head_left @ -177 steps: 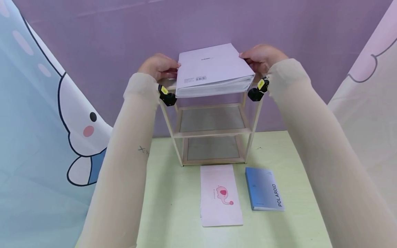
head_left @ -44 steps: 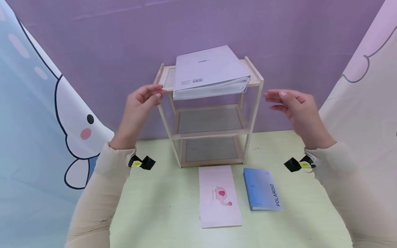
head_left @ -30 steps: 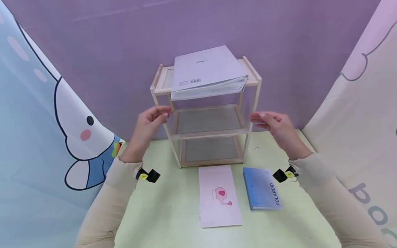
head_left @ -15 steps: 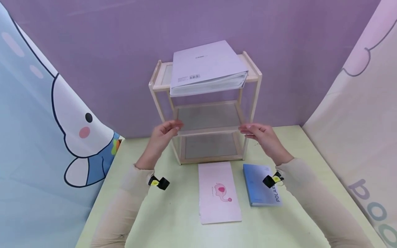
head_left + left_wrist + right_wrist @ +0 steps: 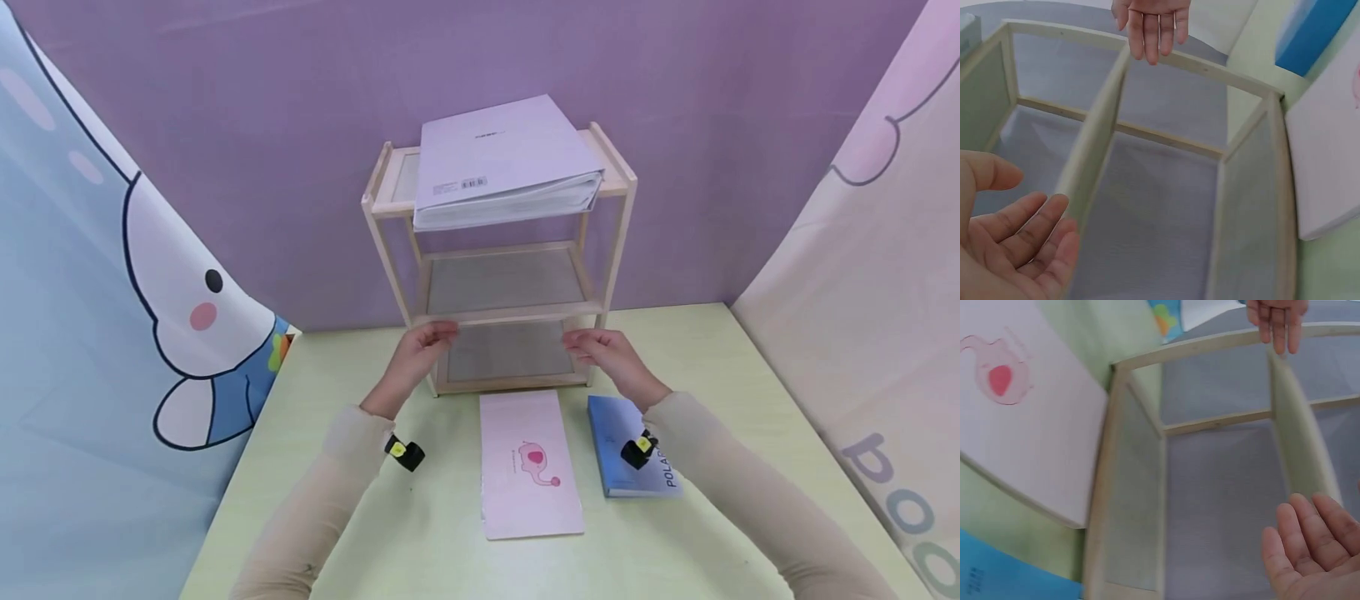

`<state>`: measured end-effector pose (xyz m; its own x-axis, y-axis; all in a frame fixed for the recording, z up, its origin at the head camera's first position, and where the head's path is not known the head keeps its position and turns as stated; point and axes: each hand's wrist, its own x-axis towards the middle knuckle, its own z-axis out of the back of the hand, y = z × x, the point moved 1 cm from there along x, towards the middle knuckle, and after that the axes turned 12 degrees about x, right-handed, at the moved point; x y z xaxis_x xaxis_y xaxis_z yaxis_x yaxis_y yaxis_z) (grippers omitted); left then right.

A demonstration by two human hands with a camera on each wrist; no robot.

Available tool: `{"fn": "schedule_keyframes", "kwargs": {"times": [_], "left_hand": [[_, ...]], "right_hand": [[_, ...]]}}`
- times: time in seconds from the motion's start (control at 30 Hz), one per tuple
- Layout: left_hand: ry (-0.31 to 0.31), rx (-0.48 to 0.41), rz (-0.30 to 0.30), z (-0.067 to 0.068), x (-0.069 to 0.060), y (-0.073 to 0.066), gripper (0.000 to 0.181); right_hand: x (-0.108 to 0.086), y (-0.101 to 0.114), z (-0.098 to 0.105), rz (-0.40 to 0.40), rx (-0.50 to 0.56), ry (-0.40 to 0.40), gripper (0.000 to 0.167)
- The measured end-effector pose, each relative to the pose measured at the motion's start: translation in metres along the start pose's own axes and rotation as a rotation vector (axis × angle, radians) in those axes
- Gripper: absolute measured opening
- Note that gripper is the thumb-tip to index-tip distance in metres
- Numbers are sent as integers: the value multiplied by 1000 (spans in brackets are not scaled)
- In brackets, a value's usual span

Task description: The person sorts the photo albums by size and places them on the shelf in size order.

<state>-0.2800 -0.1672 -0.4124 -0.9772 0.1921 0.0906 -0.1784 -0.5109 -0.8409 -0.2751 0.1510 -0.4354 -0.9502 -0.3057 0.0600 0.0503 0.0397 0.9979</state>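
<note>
Both hands hover in front of the light wooden shelf rack (image 5: 510, 317), palms facing each other, holding nothing. The left hand (image 5: 418, 354) is at the lower left of the rack, fingers loosely bent, as the left wrist view also shows. My right hand (image 5: 609, 357) mirrors it at the lower right, fingers fairly straight in the right wrist view. On the rack's top shelf lies a thick pale lilac binder (image 5: 502, 158), tilted a little, its front edge overhanging. A pink booklet with an elephant print (image 5: 528, 500) lies flat in front of the rack. Right of it rests a blue POLAROID album (image 5: 622, 467), partly covered by the right wrist camera.
The pale green table (image 5: 442, 550) carries the rack and both books. A purple curtain (image 5: 300, 125) hangs close behind the rack. Printed cloths stand at the left (image 5: 90, 333) and the right (image 5: 862, 250).
Earlier, both hands held the lilac binder at its sides on the top shelf. They have let go and come down and inward, in front of the lower shelves. The binder stays on top.
</note>
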Motion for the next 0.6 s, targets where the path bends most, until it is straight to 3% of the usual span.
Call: {"fn": "schedule_keyframes", "kwargs": {"times": [0.17, 0.4, 0.6], "left_hand": [[41, -16, 7, -14, 2, 19, 30], [102, -20, 80, -28, -3, 42, 32], [101, -21, 119, -40, -6, 56, 32]], "right_hand": [[-1, -18, -4, -58, -15, 5, 42], [-4, -41, -10, -162, 23, 2, 43], [-7, -59, -15, -259, 67, -44, 47]]}}
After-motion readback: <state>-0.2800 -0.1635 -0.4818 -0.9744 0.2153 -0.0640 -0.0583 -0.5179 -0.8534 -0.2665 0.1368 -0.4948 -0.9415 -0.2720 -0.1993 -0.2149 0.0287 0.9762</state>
